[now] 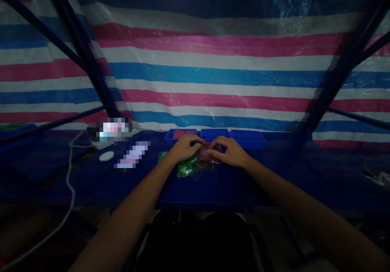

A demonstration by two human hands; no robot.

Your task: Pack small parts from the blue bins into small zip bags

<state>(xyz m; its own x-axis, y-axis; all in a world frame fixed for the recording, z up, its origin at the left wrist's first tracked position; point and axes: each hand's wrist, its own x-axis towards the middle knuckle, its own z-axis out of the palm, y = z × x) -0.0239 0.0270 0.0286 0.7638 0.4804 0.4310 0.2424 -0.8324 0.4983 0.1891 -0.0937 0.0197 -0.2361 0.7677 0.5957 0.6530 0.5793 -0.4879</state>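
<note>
A pinkish-red, see-through plastic packet is between my two hands, just above the blue tabletop. My left hand has its thumb and curled fingers closed at the packet's upper left edge. On the right side, my right hand pinches the same packet between thumb and bent fingers. Shiny green plastic packets lie under and beside my left hand. Some clear plastic film sticks out below the pink packet. The dim light hides the finer detail of what the packets hold.
Three blue trays stand in a row behind my hands: the left tray holds pinkish-red pieces, beside a middle tray and a right tray. To the left are a blurred-out phone-like object, a white disc and a white cable.
</note>
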